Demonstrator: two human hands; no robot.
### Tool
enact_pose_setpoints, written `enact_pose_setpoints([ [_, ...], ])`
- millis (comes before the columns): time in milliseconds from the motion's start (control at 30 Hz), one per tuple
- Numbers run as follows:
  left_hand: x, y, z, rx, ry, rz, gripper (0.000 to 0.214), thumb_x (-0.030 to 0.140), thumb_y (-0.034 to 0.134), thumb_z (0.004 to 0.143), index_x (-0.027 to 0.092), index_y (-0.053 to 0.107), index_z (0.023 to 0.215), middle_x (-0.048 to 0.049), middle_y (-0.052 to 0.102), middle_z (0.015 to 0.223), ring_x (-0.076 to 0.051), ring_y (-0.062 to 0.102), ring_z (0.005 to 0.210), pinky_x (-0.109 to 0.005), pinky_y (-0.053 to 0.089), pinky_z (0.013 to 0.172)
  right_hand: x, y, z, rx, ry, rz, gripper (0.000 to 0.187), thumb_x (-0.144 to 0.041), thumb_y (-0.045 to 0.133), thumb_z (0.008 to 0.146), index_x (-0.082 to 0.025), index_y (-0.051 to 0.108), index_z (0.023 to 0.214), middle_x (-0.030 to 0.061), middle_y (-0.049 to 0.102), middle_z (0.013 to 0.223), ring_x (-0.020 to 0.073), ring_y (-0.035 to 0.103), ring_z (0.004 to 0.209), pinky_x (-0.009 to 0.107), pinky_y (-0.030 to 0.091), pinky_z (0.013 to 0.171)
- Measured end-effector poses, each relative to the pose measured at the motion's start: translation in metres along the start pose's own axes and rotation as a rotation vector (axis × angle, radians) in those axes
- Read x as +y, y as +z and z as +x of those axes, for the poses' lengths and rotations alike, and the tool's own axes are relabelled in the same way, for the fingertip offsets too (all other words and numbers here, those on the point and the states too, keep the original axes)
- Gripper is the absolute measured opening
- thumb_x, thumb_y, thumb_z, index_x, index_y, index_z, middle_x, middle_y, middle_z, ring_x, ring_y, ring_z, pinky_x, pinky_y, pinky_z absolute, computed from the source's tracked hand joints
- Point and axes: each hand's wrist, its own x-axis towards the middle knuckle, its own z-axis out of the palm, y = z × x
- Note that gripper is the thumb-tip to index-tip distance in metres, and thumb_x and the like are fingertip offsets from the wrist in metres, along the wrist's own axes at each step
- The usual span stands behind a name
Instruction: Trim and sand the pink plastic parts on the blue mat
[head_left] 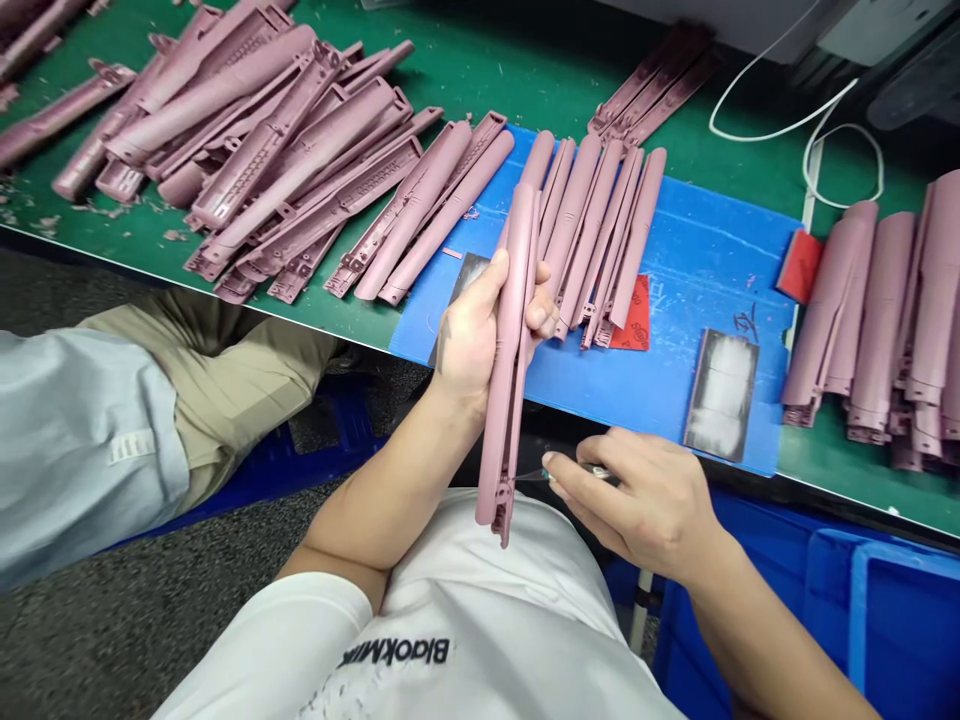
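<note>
The left hand (472, 335) grips a long pink shell (514, 370) just off the worktop (525, 70) edge; the right hand (645, 500) pinches a small tool (592, 472) near its lower end. What the blue crate (885, 620) below right holds cannot be told.

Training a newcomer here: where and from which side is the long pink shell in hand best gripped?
Probably around the smooth upper-middle of the pink shell, coming from its left as the left hand does, fingers and thumb on opposite sides. It is long and narrow, and this leaves the notched lower end free for the small tool in the right hand.
</note>
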Motion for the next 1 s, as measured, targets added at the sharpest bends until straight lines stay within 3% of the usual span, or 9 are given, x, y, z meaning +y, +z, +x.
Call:
enact_pose_setpoints([
  [133, 0.001, -0.002, 0.002, -0.017, 0.019, -0.008, 0.063, 0.047, 0.030, 0.120, 0.015, 0.070, 0.084, 0.0020, 0.048, 0.057, -0.010, 0.055, 0.053, -0.021, 0.053, 0.060, -0.006, -0.003, -0.009, -0.058, -0.036, 0.109, 0.013, -0.022, 0.065, 0.107, -0.022, 0.073, 0.117, 0.0012, 0.069, 0.081, 0.0170, 0.048, 0.065, 0.034, 0.031, 0.061],
  [267, 0.008, -0.002, 0.005, -0.003, 0.021, -0.036, 0.061, 0.046, 0.029, 0.120, 0.015, 0.069, 0.085, 0.0024, 0.047, 0.057, -0.010, 0.055, 0.053, -0.022, 0.054, 0.060, -0.006, -0.001, -0.018, -0.135, -0.057, 0.434, 0.021, -0.036, 0.058, 0.112, -0.020, 0.071, 0.117, 0.0019, 0.066, 0.083, 0.0170, 0.052, 0.067, 0.034, 0.035, 0.061],
  [467, 0.006, 0.004, 0.008, 0.028, 0.027, -0.017, 0.061, 0.045, 0.027, 0.120, 0.017, 0.068, 0.085, 0.0036, 0.045, 0.057, -0.009, 0.053, 0.051, -0.021, 0.053, 0.059, -0.011, 0.019, -0.002, 0.063, 0.463, 0.775, 0.023, -0.044, 0.071, 0.107, -0.022, 0.067, 0.114, -0.0063, 0.052, 0.075, 0.0105, 0.048, 0.063, 0.024, 0.039, 0.059],
  [633, 0.003, 0.006, 0.010, 0.004, 0.062, -0.012, 0.063, 0.046, 0.027, 0.120, 0.016, 0.070, 0.085, 0.0026, 0.046, 0.058, -0.010, 0.054, 0.053, -0.021, 0.054, 0.061, -0.028, 0.037, 0.025, -0.017, 0.648, 1.207, 0.022, -0.041, 0.071, 0.106, -0.022, 0.063, 0.100, -0.0083, 0.056, 0.071, 0.0074, 0.048, 0.057, 0.021, 0.039, 0.056],
  [733, 0.007, 0.005, 0.012, -0.020, 0.101, -0.025, 0.065, 0.044, 0.027, 0.120, 0.014, 0.072, 0.085, 0.0019, 0.046, 0.057, -0.010, 0.053, 0.054, -0.022, 0.054, 0.062, -0.028, 0.040, 0.024, -0.055, 0.693, 1.373, 0.018, -0.038, 0.072, 0.105, -0.022, 0.064, 0.107, -0.0047, 0.065, 0.082, 0.0068, 0.055, 0.060, 0.019, 0.040, 0.056],
  [833, 0.008, 0.004, 0.015, -0.024, 0.123, -0.012, 0.064, 0.049, 0.031, 0.120, 0.015, 0.073, 0.085, 0.0017, 0.047, 0.057, -0.010, 0.053, 0.053, -0.023, 0.053, 0.062, -0.021, 0.037, 0.019, -0.098, 0.611, 1.329, 0.021, -0.032, 0.075, 0.102, -0.021, 0.068, 0.119, -0.0018, 0.072, 0.093, 0.0049, 0.045, 0.056, 0.019, 0.034, 0.051],
  [900, 0.006, 0.003, 0.017, -0.018, 0.135, 0.006, 0.061, 0.053, 0.037, 0.118, 0.016, 0.073, 0.086, 0.0018, 0.048, 0.058, -0.010, 0.053, 0.054, -0.022, 0.053, 0.062, -0.017, 0.035, 0.018, -0.060, 0.544, 1.198, 0.020, -0.029, 0.074, 0.102, -0.020, 0.071, 0.120, -0.0012, 0.075, 0.090, 0.0056, 0.040, 0.055, 0.021, 0.035, 0.052],
  [1000, 0.003, 0.000, 0.020, 0.019, 0.204, 0.063, 0.053, 0.054, 0.047, 0.115, 0.016, 0.074, 0.089, 0.0014, 0.052, 0.060, -0.011, 0.055, 0.056, -0.021, 0.053, 0.061, -0.017, 0.037, 0.019, 0.072, 0.481, 0.852, 0.012, -0.028, 0.067, 0.108, -0.019, 0.074, 0.105, 0.0005, 0.074, 0.079, 0.0093, 0.052, 0.059, 0.024, 0.043, 0.060],
])
